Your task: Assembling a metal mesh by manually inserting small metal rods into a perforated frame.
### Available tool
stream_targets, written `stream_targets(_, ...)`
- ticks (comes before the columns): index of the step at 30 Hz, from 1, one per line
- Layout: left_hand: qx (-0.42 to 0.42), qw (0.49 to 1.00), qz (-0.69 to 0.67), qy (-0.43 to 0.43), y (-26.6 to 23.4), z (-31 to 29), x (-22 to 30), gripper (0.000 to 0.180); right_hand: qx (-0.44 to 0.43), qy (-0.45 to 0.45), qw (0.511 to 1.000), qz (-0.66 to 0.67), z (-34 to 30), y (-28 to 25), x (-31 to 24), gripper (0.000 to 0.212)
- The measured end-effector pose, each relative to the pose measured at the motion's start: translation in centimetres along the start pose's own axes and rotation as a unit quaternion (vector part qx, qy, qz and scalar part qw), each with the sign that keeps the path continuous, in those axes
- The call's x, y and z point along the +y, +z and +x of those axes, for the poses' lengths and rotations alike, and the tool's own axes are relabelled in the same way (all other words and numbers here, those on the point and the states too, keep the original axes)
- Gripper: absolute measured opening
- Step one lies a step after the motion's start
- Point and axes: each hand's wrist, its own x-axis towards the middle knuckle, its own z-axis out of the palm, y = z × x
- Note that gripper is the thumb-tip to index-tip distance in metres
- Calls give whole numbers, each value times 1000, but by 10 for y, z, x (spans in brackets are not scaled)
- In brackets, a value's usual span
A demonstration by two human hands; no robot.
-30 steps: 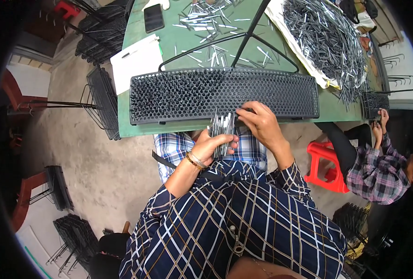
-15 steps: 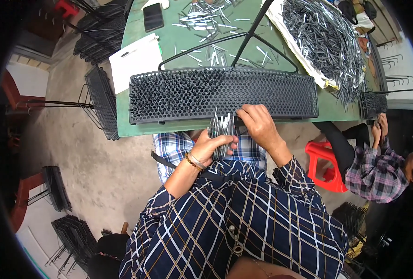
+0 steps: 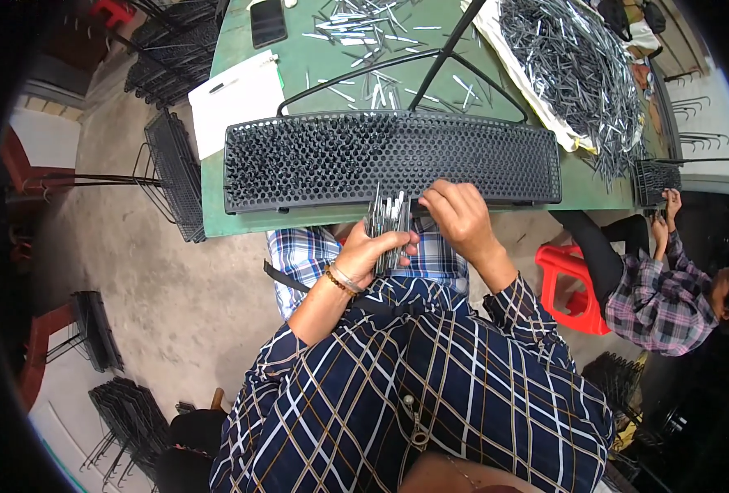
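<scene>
My left hand (image 3: 371,251) is closed round an upright bundle of slim, pointed metal pieces (image 3: 391,215), grey, black and silvery. The thumb lies across the front of the bundle. Just to its right, my right hand (image 3: 460,215) is held in a pinch at the near edge of a long black perforated rack (image 3: 479,160). Whatever sits between those fingertips is too small or hidden to make out. Dark slim pieces (image 3: 298,160) stand packed in the holes of the rack's left half, while its right half shows bare holes.
On the green table (image 3: 298,74) lie loose slim pieces (image 3: 364,29), a heaped white sack (image 3: 578,74), a phone (image 3: 267,23) and paper with a pen (image 3: 237,94). Black racks (image 3: 173,177) stand at left. A co-worker (image 3: 664,296) sits at right, near a red stool (image 3: 570,292).
Both hands keep nearly the same pose, the right one still pinched beside the bundle. The view has shifted slightly. At right, the co-worker's hands have moved apart a little.
</scene>
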Motion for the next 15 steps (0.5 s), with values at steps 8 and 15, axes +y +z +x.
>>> stream_targets(8,15,1000,-22,8,7,1,2,24,95,175,967,160,39,-22,0,11)
stream_targets(15,55,998,-39,-18,10,13,-3,22,82,229,947,209,76,3,53,15)
